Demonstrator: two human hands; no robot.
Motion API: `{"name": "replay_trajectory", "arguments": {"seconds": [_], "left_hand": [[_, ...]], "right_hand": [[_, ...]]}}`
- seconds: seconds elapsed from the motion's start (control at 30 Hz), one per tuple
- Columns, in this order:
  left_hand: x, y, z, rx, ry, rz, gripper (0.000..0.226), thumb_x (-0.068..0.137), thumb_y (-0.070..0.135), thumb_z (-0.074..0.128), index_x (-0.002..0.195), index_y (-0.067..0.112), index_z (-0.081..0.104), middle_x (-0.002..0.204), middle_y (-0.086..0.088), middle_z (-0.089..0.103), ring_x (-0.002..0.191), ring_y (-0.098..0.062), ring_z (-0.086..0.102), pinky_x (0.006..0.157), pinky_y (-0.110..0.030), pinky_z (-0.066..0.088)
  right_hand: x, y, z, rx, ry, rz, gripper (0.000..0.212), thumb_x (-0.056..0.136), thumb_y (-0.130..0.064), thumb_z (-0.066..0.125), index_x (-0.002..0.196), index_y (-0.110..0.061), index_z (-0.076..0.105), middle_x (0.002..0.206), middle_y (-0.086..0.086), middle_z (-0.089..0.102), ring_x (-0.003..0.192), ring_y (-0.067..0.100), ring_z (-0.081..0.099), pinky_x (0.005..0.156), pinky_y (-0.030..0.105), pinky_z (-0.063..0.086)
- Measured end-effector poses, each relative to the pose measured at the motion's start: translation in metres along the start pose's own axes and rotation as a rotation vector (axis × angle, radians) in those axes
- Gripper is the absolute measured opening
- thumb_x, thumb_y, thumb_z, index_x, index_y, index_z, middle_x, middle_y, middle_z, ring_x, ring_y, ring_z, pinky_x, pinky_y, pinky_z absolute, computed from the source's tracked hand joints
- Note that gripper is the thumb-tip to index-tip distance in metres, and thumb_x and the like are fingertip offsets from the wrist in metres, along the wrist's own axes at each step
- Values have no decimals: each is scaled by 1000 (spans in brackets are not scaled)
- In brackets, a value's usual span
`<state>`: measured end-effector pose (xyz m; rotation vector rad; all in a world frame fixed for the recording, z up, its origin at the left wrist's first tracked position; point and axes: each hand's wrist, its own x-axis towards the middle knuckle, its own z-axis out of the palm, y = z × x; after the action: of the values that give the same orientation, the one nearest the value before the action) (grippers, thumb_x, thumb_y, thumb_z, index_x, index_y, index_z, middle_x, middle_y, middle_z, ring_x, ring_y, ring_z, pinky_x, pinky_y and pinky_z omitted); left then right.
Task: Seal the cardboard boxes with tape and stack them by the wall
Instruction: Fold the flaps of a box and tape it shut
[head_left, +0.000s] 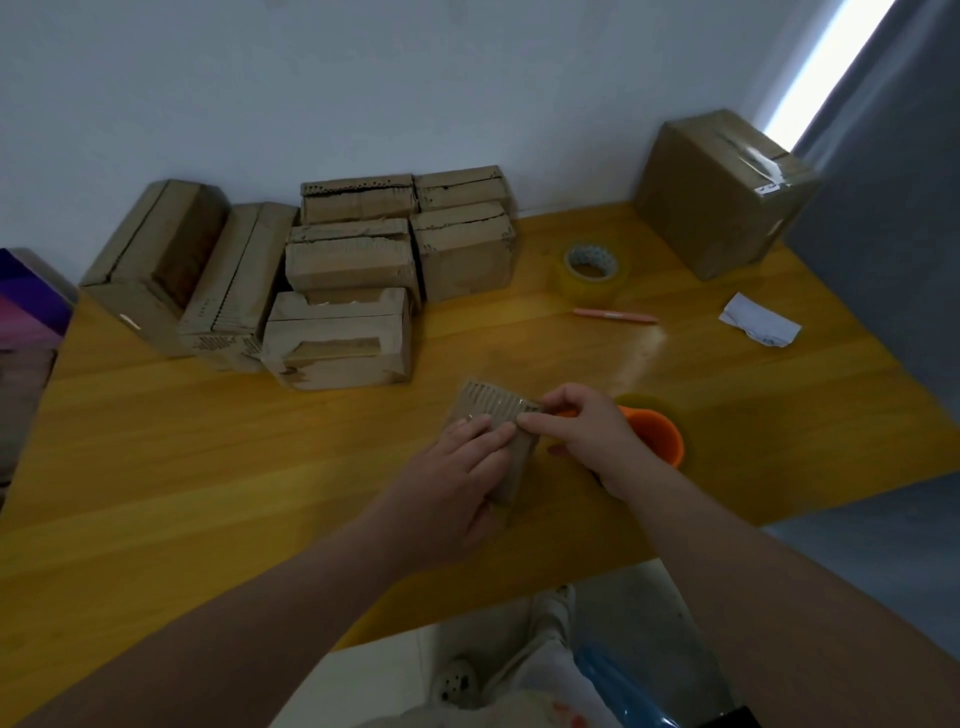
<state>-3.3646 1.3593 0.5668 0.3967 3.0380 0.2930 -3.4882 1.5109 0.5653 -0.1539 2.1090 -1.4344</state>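
We see the left hand (457, 467) holding a small box (493, 410) of brown cardboard near the front middle of the table (208, 467). Its fingers lie across the top face and the thumb tucks round the near end. The right hand (587, 431) meets it at the box's far corner, thumb and forefinger pinched narrow on the torn, ribbed edge where the corrugation shows. Glints on that edge suggest clear film, though we cannot tell whether tape sits between the fingertips.

Just behind the right hand lies an orange roll (657, 434), a round plastic core ringed with a glossy yellowish band. We cannot tell if the hand touches it.

The table is smooth, varnished, honey-coloured wood with a sheen.

Farther back, a cluster of boxes (337, 338) stands against the pale wall (363, 78). They are rough brown cardboard with ragged, fluted edges, some stacked in two layers, and two longer ones lean at the left.

To the right of them a roll of clear tape (589, 270) lies flat, its inner ring patterned. Near it lie a slim pink pen (615, 315) and a crumpled scrap of white paper (758, 327).

At the far right corner sits a big box (722, 197), smooth-sided, with shiny tape over its top seam, beside a grey curtain (893, 182).
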Motion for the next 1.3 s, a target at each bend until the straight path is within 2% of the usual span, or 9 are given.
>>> {"name": "replay_trajectory", "arguments": {"seconds": [0.17,0.33,0.63,0.73,0.83,0.97,1.1,1.2,1.3], "left_hand": [[1,-2,1,4,1,5,53,80,36,43,124,9,59,135,-11,56,128,-32,49,107,-45,29],[0,-2,0,4,7,9,53,80,35,44,124,9,59,135,-10,56,128,-31,49,107,-44,28],[-1,-3,-4,-21,28,34,53,84,41,42,124,10,60,138,-8,54,132,-27,45,109,-39,19],[2,-3,-7,-175,105,-15,51,95,42,32,127,12,58,145,-2,46,140,-21,33,112,-27,16],[9,-6,-4,-211,125,-62,35,100,24,42,129,13,58,148,2,41,142,-17,29,113,-27,21],[12,-7,-2,-122,222,0,22,75,8,71,97,9,70,113,-10,69,105,-27,66,78,-35,56],[9,-8,-4,-155,390,-81,11,81,23,63,88,14,63,91,-2,64,79,-20,58,68,-21,40],[9,-14,1,-244,437,-340,50,75,40,74,111,12,56,113,-7,54,103,-21,49,85,-28,40],[15,-22,-2,-455,246,-491,90,76,49,73,147,14,29,146,-5,32,132,-19,32,109,-37,33]], "right_hand": [[6,2,3,-152,83,-135,23,81,-19,77,70,-21,57,73,-4,59,74,13,57,76,40,52],[8,5,5,-308,157,-266,26,87,-24,71,65,-19,58,63,-10,55,61,5,50,60,26,40],[8,5,5,-577,347,-382,38,98,-30,54,64,-11,52,57,1,48,56,19,45,55,32,28],[3,-2,0,-504,425,-426,28,97,-32,54,77,-14,58,67,-1,56,62,15,51,56,30,37],[-1,-16,3,-581,325,-509,34,92,-42,61,115,-17,63,100,0,64,91,18,60,73,32,49],[6,-31,15,-831,111,-429,50,94,-46,56,136,-21,52,127,1,57,118,19,51,88,33,45],[11,-36,20,-818,182,-420,16,97,-32,54,95,-21,66,89,-3,64,85,17,59,65,29,42],[13,-36,18,-765,193,-385,14,95,-29,57,89,-21,66,84,-3,64,79,14,57,65,28,43],[15,-36,15,-721,198,-347,14,94,-28,59,82,-22,64,80,-6,61,79,12,57,67,26,41]]}}
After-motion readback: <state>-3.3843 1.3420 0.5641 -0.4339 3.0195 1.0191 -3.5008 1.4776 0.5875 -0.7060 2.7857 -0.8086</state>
